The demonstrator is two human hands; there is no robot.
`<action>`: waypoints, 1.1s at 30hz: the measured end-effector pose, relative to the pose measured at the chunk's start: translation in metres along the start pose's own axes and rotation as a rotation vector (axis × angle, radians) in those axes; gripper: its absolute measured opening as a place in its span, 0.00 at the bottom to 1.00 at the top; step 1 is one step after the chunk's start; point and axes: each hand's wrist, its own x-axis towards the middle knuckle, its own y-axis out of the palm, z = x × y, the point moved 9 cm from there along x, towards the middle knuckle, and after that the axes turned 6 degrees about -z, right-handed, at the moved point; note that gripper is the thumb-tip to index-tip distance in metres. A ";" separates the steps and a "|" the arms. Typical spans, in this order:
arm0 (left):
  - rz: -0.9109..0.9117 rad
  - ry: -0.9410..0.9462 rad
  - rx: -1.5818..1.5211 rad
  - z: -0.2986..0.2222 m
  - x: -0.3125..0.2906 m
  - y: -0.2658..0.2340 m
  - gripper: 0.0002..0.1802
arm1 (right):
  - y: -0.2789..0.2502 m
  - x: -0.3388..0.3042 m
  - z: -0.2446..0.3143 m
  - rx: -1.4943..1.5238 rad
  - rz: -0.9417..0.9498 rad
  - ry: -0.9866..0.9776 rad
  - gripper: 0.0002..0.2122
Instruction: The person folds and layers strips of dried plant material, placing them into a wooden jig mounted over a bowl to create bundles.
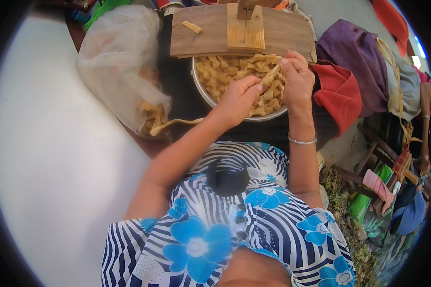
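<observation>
Strip (pixel 272 75), tan and twisted, spans the left hand (pixel 236 99) and right hand (pixel 299 80) — from my remote view, I see both hands' fingers (pixel 255 90) clamped on it, over the round bowl (pixel 272 115) heaped with similar tan pieces (pixel 221 71).

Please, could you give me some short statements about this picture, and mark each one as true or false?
1. The left hand and the right hand meet at a pale tan strip over the round, silver-rimmed bowl. True.
2. A bangle is on the left wrist. False: the thin silver-coloured bangle circles the right wrist.
3. A small tan piece lies on the flat brown wooden board. True.
4. A red cloth lies left of the bowl. False: the folded red cloth is to its right.
5. A translucent whitish plastic bag is left of the bowl. True.
</observation>
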 end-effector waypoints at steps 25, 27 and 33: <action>-0.256 1.264 1.108 -0.098 -0.027 0.013 0.12 | 0.023 -0.027 0.052 -0.454 0.287 -0.004 0.11; -0.237 1.228 1.095 -0.095 -0.026 0.016 0.11 | 0.024 -0.026 0.043 -0.493 0.303 -0.008 0.11; -0.209 0.985 1.020 -0.076 -0.019 0.019 0.07 | 0.034 -0.031 0.064 -0.724 0.266 -0.494 0.11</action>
